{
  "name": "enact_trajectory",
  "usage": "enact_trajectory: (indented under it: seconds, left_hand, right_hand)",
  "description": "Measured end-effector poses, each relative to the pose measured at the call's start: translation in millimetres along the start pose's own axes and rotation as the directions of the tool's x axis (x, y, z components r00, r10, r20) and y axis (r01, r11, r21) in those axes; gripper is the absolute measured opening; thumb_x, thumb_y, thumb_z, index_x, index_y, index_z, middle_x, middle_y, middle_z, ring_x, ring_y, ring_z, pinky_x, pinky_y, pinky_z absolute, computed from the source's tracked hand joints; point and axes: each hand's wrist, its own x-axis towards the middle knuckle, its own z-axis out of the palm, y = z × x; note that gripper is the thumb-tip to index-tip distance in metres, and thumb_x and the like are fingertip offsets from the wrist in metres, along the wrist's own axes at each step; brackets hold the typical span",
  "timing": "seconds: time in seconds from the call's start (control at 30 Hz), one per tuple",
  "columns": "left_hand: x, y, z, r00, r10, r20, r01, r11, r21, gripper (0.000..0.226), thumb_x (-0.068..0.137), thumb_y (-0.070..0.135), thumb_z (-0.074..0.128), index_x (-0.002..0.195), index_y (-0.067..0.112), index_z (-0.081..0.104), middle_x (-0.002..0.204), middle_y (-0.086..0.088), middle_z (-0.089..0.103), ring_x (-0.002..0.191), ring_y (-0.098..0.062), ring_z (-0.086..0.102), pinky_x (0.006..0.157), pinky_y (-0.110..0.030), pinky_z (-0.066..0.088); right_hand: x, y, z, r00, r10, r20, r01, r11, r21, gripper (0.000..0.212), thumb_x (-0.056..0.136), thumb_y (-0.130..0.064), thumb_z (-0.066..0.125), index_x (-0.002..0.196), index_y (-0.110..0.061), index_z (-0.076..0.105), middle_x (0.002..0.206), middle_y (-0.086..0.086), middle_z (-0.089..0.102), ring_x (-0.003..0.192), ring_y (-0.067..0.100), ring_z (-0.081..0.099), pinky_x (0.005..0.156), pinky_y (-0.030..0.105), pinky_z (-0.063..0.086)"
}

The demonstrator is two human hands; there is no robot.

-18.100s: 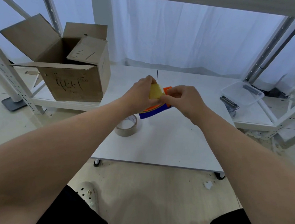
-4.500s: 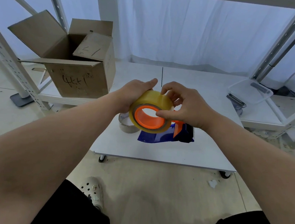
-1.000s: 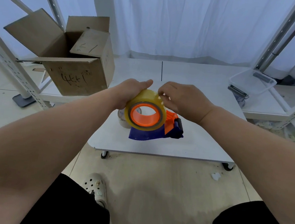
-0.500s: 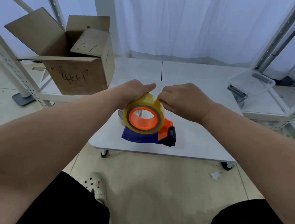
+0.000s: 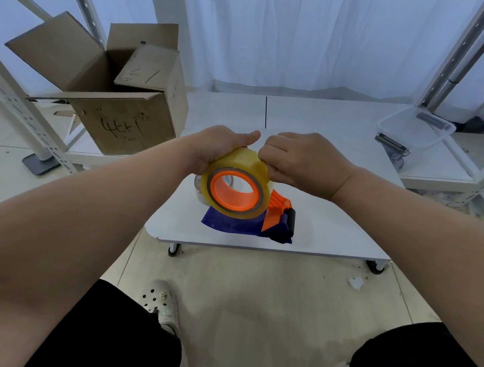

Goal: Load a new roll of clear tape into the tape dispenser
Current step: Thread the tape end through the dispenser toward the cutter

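Note:
A full roll of clear tape (image 5: 244, 161), yellowish with an orange core, is held up above the low white table (image 5: 332, 234), its open core facing me. My left hand (image 5: 223, 144) grips the roll from the upper left. My right hand (image 5: 297, 158) pinches at the roll's top right edge with curled fingers. Below the roll lies the tape dispenser (image 5: 260, 225), blue body with an orange part and a black roller, on the table near its front edge. The roll hides part of the dispenser.
An almost used-up tape roll (image 5: 198, 185) lies on the table behind the held roll. An open cardboard box (image 5: 124, 116) stands at the left. A clear plastic tub (image 5: 415, 130) sits at the right. White metal shelf posts (image 5: 18, 107) flank the table.
Both hands and the roll have stayed nearly in place over the last second. My right hand's fingers have curled tighter onto the roll's top edge.

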Motion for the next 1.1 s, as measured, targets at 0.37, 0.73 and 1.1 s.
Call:
enact_trajectory:
  seconds: [0.37, 0.73, 1.1]
  left_hand:
    - [2, 3, -3, 0.994, 0.067, -0.084, -0.073, 0.995, -0.064, 0.046, 0.089, 0.052, 0.054, 0.098, 0.009, 0.064, 0.082, -0.011, 0.068, 0.069, -0.025, 0.066, 0.071, -0.035, 0.056]
    - [-5, -4, -8, 0.993, 0.112, 0.026, -0.110, 0.992, -0.067, 0.037, 0.088, 0.044, 0.058, 0.082, 0.007, 0.064, 0.059, -0.004, 0.063, 0.049, -0.017, 0.058, 0.049, -0.027, 0.048]
    - [-6, -7, -9, 0.987, 0.117, 0.110, -0.107, 0.990, -0.092, 0.035, 0.093, 0.039, 0.051, 0.077, 0.009, 0.062, 0.054, -0.003, 0.062, 0.045, -0.014, 0.057, 0.046, -0.023, 0.049]
  right_hand:
    - [1, -5, -7, 0.904, 0.383, 0.190, -0.426, 0.763, 0.486, 0.037, 0.094, -0.009, 0.052, 0.130, -0.018, 0.056, 0.102, 0.008, 0.065, 0.084, 0.016, 0.057, 0.075, 0.022, 0.050]
    - [22, -2, -26, 0.832, 0.335, 0.442, -0.551, 0.409, 0.727, 0.008, 0.085, -0.005, 0.065, 0.085, -0.013, 0.063, 0.087, 0.007, 0.063, 0.070, 0.006, 0.054, 0.062, 0.024, 0.055]
    - [26, -13, -20, 0.852, 0.284, 0.440, -0.517, 0.587, 0.622, 0.013, 0.095, -0.007, 0.047, 0.084, -0.014, 0.047, 0.086, -0.006, 0.042, 0.078, 0.003, 0.041, 0.068, 0.003, 0.032]
